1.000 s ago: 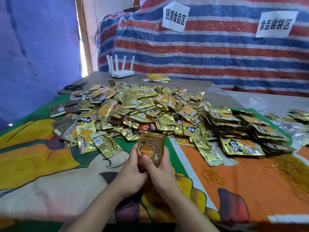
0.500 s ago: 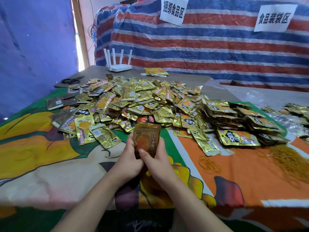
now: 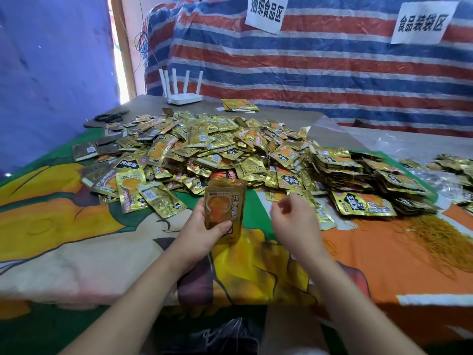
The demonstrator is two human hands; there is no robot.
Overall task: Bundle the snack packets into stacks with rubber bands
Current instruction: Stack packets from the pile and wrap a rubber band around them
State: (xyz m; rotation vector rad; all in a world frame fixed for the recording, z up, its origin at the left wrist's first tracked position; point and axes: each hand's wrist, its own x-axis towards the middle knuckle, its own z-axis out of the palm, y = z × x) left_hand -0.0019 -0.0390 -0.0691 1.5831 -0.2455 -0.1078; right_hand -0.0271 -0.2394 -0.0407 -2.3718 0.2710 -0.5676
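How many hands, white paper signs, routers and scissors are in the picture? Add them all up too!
Hands: 2, the left hand holding a stack of packets and the right hand
White paper signs: 2
Routers: 1
Scissors: 1
Total: 6

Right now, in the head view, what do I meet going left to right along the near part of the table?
Two loose packets → left hand gripping the packet stack → right hand, holding nothing → bundled stacks → rubber band heap.
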